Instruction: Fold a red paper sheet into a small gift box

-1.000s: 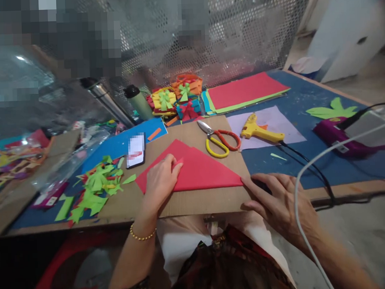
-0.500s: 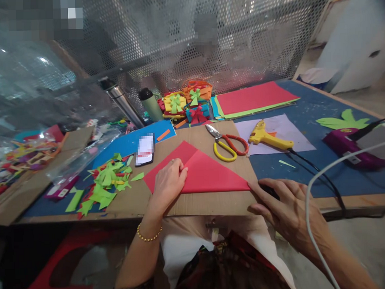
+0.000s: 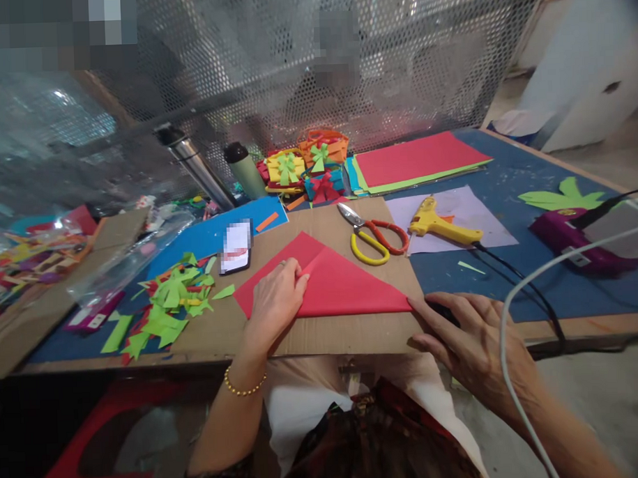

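A red sheet (image 3: pixel 341 280), folded into a pointed shape with a straight near edge, lies on brown cardboard (image 3: pixel 343 336). My left hand (image 3: pixel 276 296) is closed, fingers curled under, and holds the sheet's left part down. At the sheet's right corner, the index fingertip of my right hand (image 3: pixel 463 331) touches the paper. That hand's fingers are stretched out and its thumb is apart. Partly hidden under its fingers is a dark object (image 3: pixel 441 313); I cannot tell its kind. Scissors (image 3: pixel 374 237) with one yellow and one red handle lie beyond the sheet.
A yellow glue gun (image 3: pixel 441 223) rests on lilac paper (image 3: pixel 499 236), its black cord trailing right. Green scraps (image 3: pixel 169 296) and a phone (image 3: pixel 236 247) are on the left. Behind stand two bottles (image 3: pixel 248 172), small paper baskets (image 3: pixel 321 162) and coloured sheets (image 3: pixel 426 158). A white cable (image 3: pixel 505 344) crosses my right arm.
The whole view has shifted slightly. Both hands keep their places on the red sheet, and the fold looks the same.
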### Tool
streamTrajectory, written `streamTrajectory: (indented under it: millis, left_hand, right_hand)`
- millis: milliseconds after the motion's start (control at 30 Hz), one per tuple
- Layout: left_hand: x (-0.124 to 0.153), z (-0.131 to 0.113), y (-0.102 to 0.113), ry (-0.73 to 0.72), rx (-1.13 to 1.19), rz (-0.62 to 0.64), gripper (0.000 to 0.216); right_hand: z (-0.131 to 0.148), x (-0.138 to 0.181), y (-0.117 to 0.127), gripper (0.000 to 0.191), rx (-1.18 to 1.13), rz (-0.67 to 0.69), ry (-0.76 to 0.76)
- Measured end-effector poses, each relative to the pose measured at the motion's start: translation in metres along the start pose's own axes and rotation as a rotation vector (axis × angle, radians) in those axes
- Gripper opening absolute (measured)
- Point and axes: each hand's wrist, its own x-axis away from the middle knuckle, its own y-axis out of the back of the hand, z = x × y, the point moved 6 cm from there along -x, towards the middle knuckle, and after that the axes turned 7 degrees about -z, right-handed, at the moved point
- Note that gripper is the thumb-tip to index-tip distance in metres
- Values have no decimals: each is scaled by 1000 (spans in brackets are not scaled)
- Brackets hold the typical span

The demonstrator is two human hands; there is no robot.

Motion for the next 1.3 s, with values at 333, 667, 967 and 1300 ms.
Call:
streamTrajectory:
  millis: [333,667,967,1300]
  left_hand:
    - [-1,-6,4,-81,-78,-13,50]
    - [-2,-7,0,-199,-210,-4,46]
    - [-3,-5,-1,-218,-197,-13,47]
    - [1,-8,-1,-190,-172,-39,44]
  right_hand:
    - [0,1,5,37,21,23,-25]
    - [2,7,12,34,1,-29,9]
    - [3,2,14,30,13,-55,4]
    - [4,8,11,34,8,-35,27]
